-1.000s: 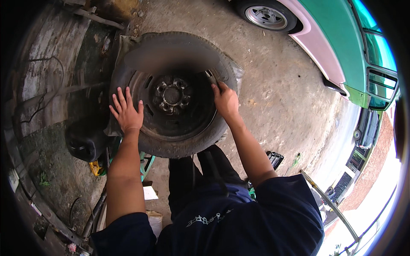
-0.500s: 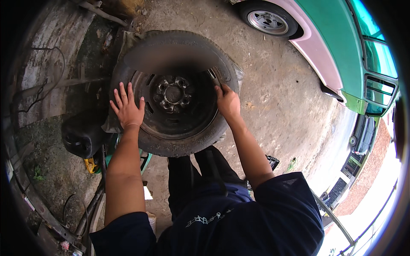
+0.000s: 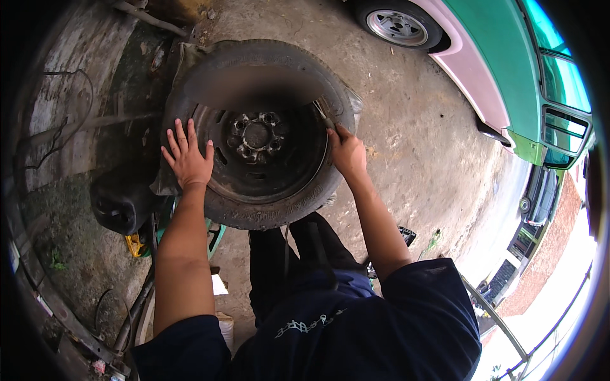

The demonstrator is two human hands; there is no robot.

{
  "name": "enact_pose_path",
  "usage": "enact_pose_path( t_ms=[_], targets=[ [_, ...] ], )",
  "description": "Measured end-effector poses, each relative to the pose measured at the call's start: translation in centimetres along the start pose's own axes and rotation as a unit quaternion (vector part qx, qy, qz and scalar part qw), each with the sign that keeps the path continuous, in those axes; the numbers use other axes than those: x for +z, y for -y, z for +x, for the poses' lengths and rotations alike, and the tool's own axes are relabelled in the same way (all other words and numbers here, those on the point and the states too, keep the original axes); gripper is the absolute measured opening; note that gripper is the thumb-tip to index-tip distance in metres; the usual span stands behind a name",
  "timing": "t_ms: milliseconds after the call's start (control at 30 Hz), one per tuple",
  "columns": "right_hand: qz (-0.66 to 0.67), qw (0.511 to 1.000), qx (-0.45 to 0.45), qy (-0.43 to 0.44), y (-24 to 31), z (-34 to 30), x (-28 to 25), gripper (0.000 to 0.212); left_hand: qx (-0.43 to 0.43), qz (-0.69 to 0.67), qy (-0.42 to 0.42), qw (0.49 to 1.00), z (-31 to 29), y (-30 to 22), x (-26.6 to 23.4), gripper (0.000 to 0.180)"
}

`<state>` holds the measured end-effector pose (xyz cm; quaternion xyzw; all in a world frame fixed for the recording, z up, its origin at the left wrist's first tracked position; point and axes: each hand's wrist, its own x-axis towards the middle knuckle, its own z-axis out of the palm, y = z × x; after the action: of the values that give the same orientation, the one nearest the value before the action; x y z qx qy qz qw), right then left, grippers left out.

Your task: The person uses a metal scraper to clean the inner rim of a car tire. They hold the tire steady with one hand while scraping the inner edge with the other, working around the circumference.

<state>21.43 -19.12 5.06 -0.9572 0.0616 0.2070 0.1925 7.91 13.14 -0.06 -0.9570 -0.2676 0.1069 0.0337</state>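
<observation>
A worn black tire (image 3: 273, 218) lies flat in front of me, with a dark steel rim (image 3: 222, 181) in it and a hub face (image 3: 257, 135) with holes at its centre. My left hand (image 3: 192, 160) rests on the left sidewall, fingers spread and palm down. At the right side of the rim my right hand (image 3: 349, 155) is closed round a slim metal hand tool (image 3: 324, 116). The tool's thin end lies against the edge between rim and tire; its exact kind is unclear. A smeared dark patch hides the far part of the wheel.
Cloth or sacking (image 3: 166, 184) shows under the tire. Left of it are a black rounded container (image 3: 121, 200) and a weathered board (image 3: 76, 70). A green and pink vehicle (image 3: 483, 70) stands at the far right on the concrete ground (image 3: 419, 152). My legs (image 3: 298, 247) are close to the tire.
My right hand has shifted slightly right, away from the rim, and more of the tool shows. My left hand keeps its place on the tire.
</observation>
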Motion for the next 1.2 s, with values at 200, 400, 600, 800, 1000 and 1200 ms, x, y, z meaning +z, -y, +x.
enact_pose_path(
  t_ms=[200, 400, 600, 800, 1000, 1200],
  targets=[
    [-0.021, 0.999, -0.022, 0.021, 0.7, 0.6, -1.2, 0.041, 0.002, 0.008, -0.001, 1.000, 0.0, -0.1, -0.3, 0.073],
    [0.029, 0.997, -0.071, 0.000, 0.8, 0.8, -0.9, 0.046, 0.000, 0.019, 0.010, 1.000, 0.0, -0.1, -0.2, 0.074],
    [0.016, 0.999, -0.029, 0.008, -0.1, -0.7, -0.8, 0.041, 0.007, -0.018, -0.011, 1.000, 0.0, 0.1, 0.1, 0.074],
    [0.037, 0.999, -0.035, -0.013, 1.0, -0.1, 0.3, 0.040, 0.001, -0.017, 0.010, 1.000, 0.1, 0.2, 0.0, 0.074],
    [0.059, 0.998, -0.016, -0.021, -0.8, -1.4, 0.1, 0.043, 0.001, -0.019, 0.014, 1.000, 0.0, 0.1, -0.3, 0.074],
    [0.053, 0.996, -0.071, -0.026, 0.3, -0.7, -0.8, 0.043, 0.002, -0.016, 0.016, 1.000, 0.0, 0.2, -0.2, 0.074]
  ],
)
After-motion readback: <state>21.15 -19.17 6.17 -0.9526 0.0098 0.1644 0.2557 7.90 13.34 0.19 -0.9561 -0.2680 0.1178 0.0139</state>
